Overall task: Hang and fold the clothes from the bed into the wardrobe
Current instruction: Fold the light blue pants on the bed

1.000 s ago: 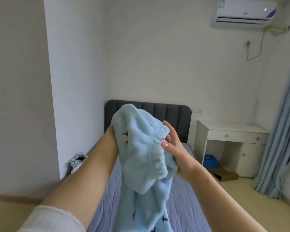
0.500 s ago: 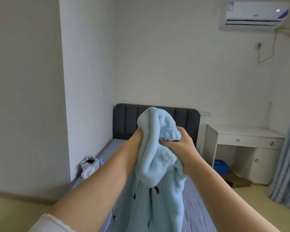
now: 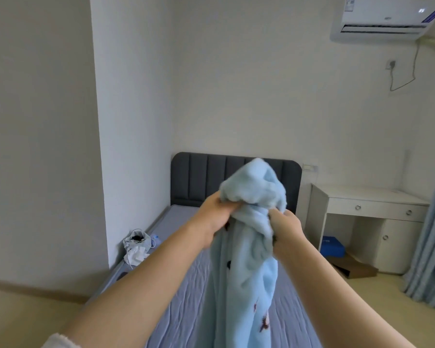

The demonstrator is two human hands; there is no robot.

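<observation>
A fluffy light-blue garment (image 3: 246, 259) with small dark prints hangs in front of me over the bed (image 3: 186, 285). Its bunched top rises above my hands and its long lower part drops out of the frame. My left hand (image 3: 215, 217) grips the bunched fabric on its left side. My right hand (image 3: 285, 226) grips the fabric on its right side, slightly lower. Both arms reach forward at chest height. The wardrobe is not in view.
The bed has a grey-blue sheet and a dark padded headboard (image 3: 199, 179). A white bag with cables (image 3: 137, 246) lies at its left edge by the wall. A white desk (image 3: 369, 209), a blue box (image 3: 333, 246), cardboard and a blue curtain (image 3: 430, 247) stand on the right.
My hands have shifted their hold on the garment: the left has come out from behind the fabric and grips it from the left. The camera has turned slightly left.
</observation>
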